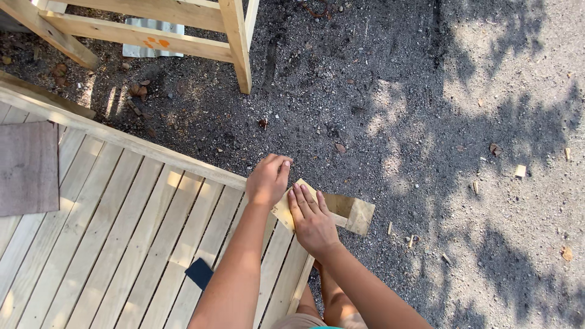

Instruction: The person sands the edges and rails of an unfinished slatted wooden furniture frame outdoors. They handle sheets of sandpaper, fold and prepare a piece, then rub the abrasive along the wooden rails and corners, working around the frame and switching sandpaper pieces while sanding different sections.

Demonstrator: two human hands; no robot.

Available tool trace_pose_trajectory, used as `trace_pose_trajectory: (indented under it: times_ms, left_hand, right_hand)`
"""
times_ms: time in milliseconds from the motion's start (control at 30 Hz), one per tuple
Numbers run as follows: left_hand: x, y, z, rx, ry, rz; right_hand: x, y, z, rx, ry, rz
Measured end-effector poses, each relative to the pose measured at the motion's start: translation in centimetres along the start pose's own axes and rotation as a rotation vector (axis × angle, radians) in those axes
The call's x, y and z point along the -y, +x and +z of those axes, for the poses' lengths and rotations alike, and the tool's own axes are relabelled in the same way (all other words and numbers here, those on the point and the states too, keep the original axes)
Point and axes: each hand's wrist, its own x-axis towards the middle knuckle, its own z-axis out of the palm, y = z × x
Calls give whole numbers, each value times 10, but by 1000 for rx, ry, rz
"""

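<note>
I've got right hand (312, 220) flat on the sandpaper sheet (326, 210); left hand (268, 180) curled on the deck edge (183, 159); sanding corner, keep pressure even.

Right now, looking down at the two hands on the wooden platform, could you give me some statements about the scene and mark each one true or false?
1. The right hand lies flat on a sheet of sandpaper at the corner of the slatted wooden platform. True.
2. The left hand holds a hammer. False: it holds no tool and rests at the platform's edge beside the sheet.
3. A small dark blue rectangular piece lies on the slats near the left forearm. True.
4. The ground beyond the platform is green grass. False: it is dark gravel and soil with wood scraps.
5. A grey mat lies on the platform's left side. True.
</note>
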Motion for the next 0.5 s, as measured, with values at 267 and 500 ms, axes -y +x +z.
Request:
trace_pose_trajectory:
  times_ms: [267, 500]
  left_hand:
    - [17, -64, -16, -492, -624, -136]
    - [16, -108, -16, -755, -727, -183]
  right_hand:
    - [-35, -61, -39, -16, -22, -115]
    - [12, 74, -14, 5, 75, -237]
